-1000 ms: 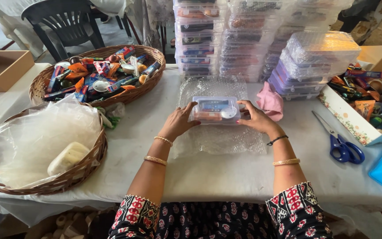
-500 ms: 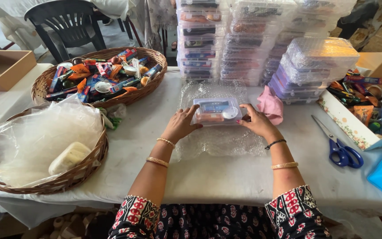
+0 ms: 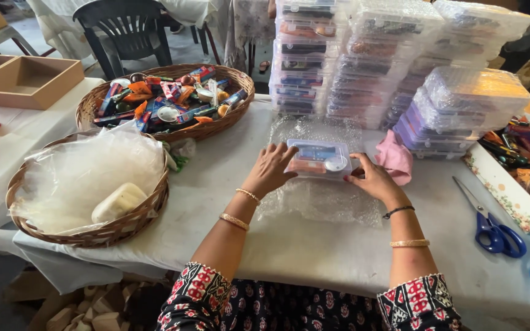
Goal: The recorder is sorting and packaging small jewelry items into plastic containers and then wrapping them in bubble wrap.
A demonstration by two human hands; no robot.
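Clear plastic, that was the box (image 3: 317,158), sitting on a sheet of bubble wrap (image 3: 320,199) spread over the white table (image 3: 314,257). The left hand (image 3: 271,168) pressed against the box's left end, fingers curled over its near edge. The right hand (image 3: 372,179) met the right end, thumb and fingers touching its corner. So the box sat squeezed between both hands, neither one closed around it, both open-palmed against its sides. Just right of the right hand lay a pink cloth (image 3: 395,158). Blue scissors (image 3: 492,224) rested farther right. Behind the box rose stacks of wrapped boxes (image 3: 363,61). Two baskets (image 3: 161,101) stood to the left.
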